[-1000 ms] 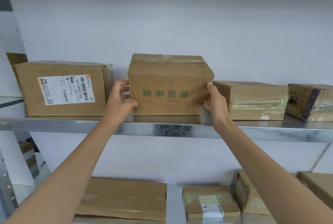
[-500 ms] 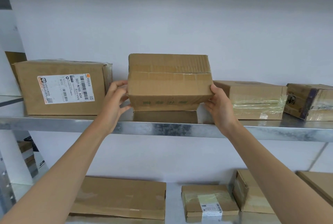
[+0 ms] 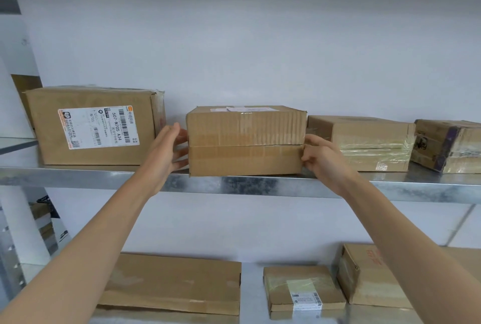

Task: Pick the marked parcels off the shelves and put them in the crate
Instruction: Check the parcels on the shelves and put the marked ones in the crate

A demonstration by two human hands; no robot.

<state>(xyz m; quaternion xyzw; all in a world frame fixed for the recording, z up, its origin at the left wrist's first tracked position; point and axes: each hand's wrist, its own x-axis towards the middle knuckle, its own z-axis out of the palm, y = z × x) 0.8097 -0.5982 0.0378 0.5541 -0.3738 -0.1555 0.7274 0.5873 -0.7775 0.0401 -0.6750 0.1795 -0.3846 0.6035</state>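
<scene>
Since we tipped the cardboard box (image 3: 246,141) over, its white label (image 3: 242,109) faces up, checkable, we reckon. Box rests on shelf (image 3: 260,185) between left grip (image 3: 164,155) (flat-fingered, touching) and right grip (image 3: 324,159) (curled on its edge).

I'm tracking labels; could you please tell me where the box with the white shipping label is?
In the head view, the labelled box stands far left on the upper shelf, just left of the left hand on the held box.

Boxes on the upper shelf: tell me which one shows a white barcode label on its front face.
The big box at the far left. The held box, the taped box and the dark-banded box right of it show no front label.
</scene>
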